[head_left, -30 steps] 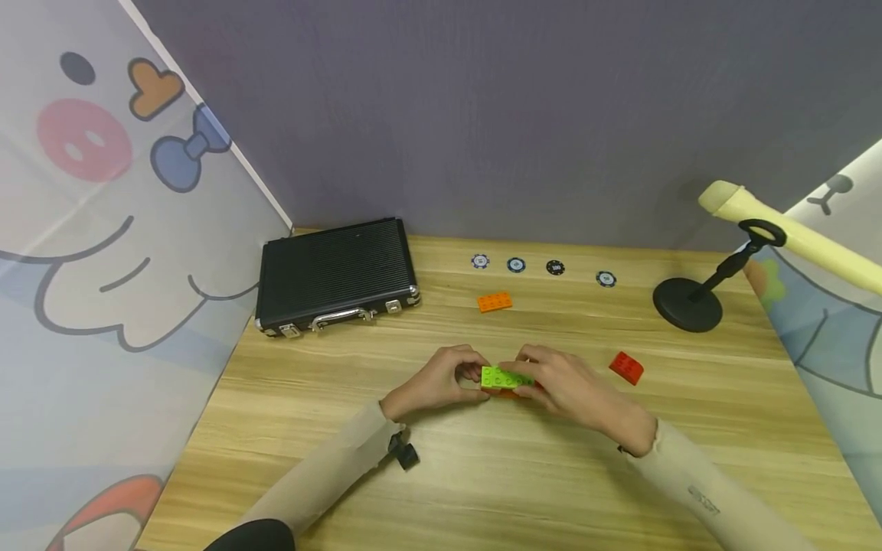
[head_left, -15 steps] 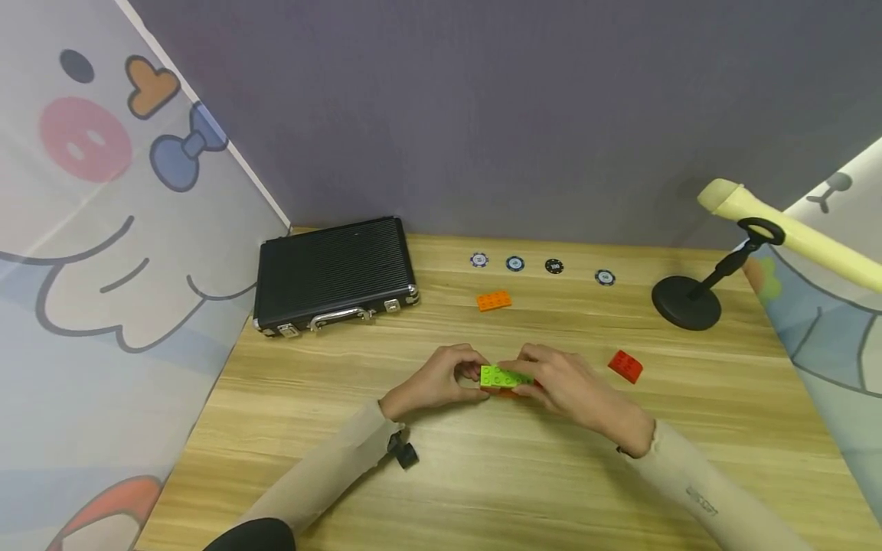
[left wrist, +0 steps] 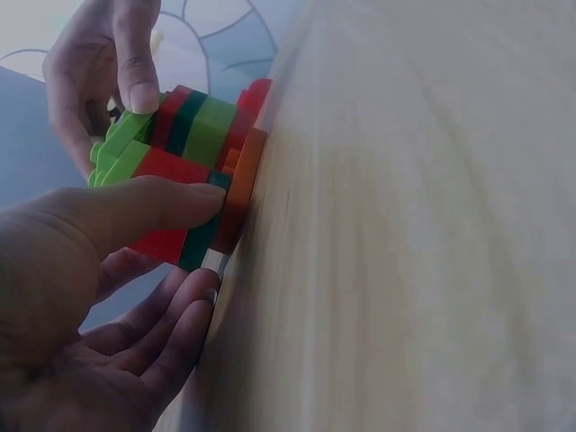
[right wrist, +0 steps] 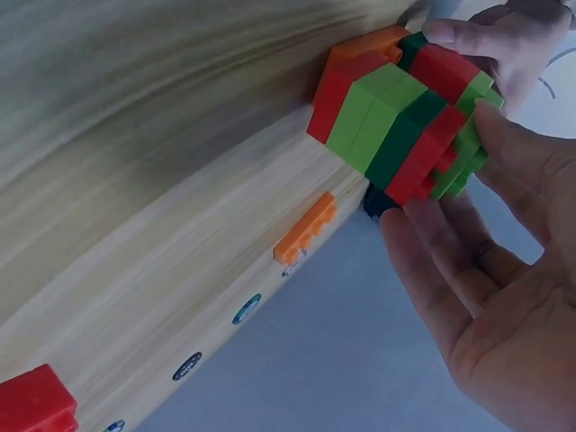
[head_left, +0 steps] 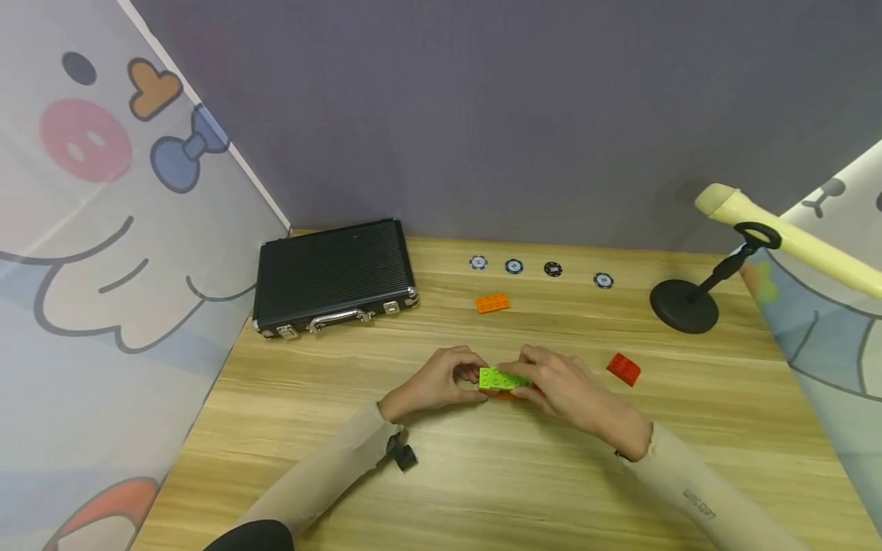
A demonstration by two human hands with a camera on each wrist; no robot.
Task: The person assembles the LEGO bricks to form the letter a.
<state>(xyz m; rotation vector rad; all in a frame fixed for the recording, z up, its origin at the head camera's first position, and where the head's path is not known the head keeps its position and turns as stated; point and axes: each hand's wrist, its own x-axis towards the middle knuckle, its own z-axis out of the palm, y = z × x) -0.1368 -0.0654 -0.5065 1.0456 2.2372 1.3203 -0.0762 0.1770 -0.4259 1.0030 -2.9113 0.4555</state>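
Between the two hands stands a toy block stack [right wrist: 387, 130] of red, light green and dark green bricks on an orange plate [left wrist: 241, 193], close against the tabletop. A light green brick [head_left: 491, 379] forms its top, studs up in the head view. My left hand [head_left: 439, 381] grips the stack's left end, thumb on the near side across the red and dark green bricks, fingers on the far side. From the right, my right hand [head_left: 568, 386] pinches the light green top brick between thumb and fingers, covering part of it in the head view.
A loose orange brick [head_left: 492, 303] lies behind the stack and a red brick [head_left: 623, 369] to the right. Poker chips [head_left: 514, 266] line the back of the wooden table [head_left: 468, 490]. A black case [head_left: 334, 272] lies at back left, a microphone stand [head_left: 685, 306] at back right.
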